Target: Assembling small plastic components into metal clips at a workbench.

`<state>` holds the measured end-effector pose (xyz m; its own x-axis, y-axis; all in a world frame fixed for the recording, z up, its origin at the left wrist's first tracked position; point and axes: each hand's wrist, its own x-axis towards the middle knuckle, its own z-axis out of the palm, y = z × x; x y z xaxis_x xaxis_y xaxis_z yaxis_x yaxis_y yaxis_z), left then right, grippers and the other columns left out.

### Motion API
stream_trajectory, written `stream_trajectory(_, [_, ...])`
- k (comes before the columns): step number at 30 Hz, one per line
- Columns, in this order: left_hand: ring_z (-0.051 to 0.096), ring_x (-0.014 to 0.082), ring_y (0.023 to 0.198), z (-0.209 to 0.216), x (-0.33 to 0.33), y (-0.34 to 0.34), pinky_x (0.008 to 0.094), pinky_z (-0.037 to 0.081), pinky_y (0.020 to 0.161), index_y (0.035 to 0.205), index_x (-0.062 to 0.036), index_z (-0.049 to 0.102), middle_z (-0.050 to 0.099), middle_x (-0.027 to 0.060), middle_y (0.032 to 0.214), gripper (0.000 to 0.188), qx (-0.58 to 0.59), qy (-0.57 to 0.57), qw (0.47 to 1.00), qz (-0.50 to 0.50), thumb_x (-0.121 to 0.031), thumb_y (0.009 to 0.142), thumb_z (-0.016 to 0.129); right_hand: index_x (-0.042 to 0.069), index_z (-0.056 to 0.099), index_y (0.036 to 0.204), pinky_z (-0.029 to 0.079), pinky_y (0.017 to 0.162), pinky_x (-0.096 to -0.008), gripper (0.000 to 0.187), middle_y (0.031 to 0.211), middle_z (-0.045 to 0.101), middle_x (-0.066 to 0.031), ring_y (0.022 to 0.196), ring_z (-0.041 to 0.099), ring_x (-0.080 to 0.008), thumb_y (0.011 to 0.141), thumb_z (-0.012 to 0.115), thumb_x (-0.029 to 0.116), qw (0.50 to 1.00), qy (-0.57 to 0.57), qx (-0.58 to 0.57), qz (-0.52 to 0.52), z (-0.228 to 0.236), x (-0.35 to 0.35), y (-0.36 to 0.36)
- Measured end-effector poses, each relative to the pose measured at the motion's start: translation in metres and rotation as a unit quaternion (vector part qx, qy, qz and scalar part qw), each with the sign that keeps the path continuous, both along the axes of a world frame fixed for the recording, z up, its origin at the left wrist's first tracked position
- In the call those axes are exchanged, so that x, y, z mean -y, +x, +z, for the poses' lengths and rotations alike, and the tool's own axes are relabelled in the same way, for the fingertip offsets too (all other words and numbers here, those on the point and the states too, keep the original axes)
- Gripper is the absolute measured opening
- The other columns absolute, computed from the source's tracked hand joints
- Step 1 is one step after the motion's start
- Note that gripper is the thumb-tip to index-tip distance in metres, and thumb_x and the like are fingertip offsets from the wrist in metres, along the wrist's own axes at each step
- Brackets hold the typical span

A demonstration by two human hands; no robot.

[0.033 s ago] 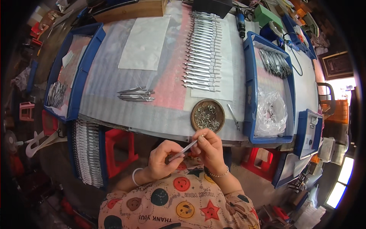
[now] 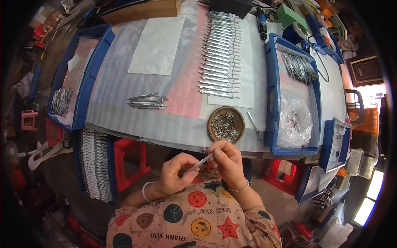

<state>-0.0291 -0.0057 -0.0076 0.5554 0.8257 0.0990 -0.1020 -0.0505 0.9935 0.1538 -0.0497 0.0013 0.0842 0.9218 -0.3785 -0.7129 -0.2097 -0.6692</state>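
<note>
A slim silvery metal piece (image 2: 201, 161), pointed at its upper end, is held slantwise between my hands in front of the table edge. My left hand (image 2: 177, 170) grips its lower part between thumb and fingers. The fingertips of my right hand (image 2: 228, 163) pinch the upper end, hiding the tip and anything small held there. Just beyond my right hand stands a round wooden bowl (image 2: 240, 119) with many tiny metal parts (image 2: 224, 127) inside. Right of the bowl lies a thin metal tool (image 2: 254, 126). Similar slim metal pieces (image 2: 147, 101) lie in a small pile to the left.
A long column of slim metal pieces (image 2: 221, 68) lies on white paper. Blue trays (image 2: 108, 39) flank the table; the right tray (image 2: 271, 93) holds metal pieces and a clear plastic bag (image 2: 294, 124). A blue power tool (image 2: 261, 24) lies at the back. Red stools (image 2: 124, 165) stand below.
</note>
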Motion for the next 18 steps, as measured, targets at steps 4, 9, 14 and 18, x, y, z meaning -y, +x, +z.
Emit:
stream_trajectory(4, [0.061,0.0068,0.066,0.011,-0.003,-0.001,0.0215,0.05,0.058,0.103,0.0031,0.057,0.066,0.0073,0.078,0.022,-0.084,-0.086,0.992,-0.031,-0.003,0.082,0.064,-0.001,0.059,0.096,0.038,0.054,-0.0177,0.015,0.079,0.058,-0.0015,0.063,0.049,-0.0041,0.091,0.058,0.014,0.988,-0.033,0.115,0.095,0.012,0.003,-0.001])
stream_trajectory(9, [0.061,0.0064,0.065,0.024,-0.011,0.002,0.0207,0.049,0.058,0.098,0.0045,0.055,0.066,0.0073,0.075,0.015,-0.119,-0.173,0.969,-0.132,-0.004,0.087,0.06,-0.001,0.062,0.096,0.042,0.057,-0.0181,0.013,0.079,0.06,0.0001,0.066,0.052,-0.0042,0.089,0.059,0.01,0.982,-0.029,0.145,0.119,0.005,0.002,-0.004])
stream_trajectory(14, [0.06,0.0058,0.065,0.01,-0.001,0.003,0.0197,0.048,0.058,0.092,0.0025,0.051,0.065,0.0056,0.074,0.009,-0.048,-0.338,0.93,-0.137,-0.005,0.09,0.056,-0.001,0.062,0.093,0.047,0.062,-0.0202,0.011,0.083,0.062,-0.0019,0.072,0.055,-0.0057,0.088,0.06,0.008,0.98,-0.068,0.106,0.152,-0.001,0.003,-0.002])
stream_trajectory(18, [0.06,0.0069,0.068,0.008,0.001,0.004,0.0208,0.049,0.062,0.093,0.0018,0.049,0.065,0.0064,0.076,0.01,-0.028,-0.363,0.918,-0.157,-0.006,0.092,0.053,-0.001,0.062,0.09,0.046,0.061,-0.02,0.009,0.08,0.061,-0.0013,0.071,0.055,-0.0057,0.088,0.06,0.008,0.984,-0.049,0.111,0.129,-0.002,0.005,-0.004])
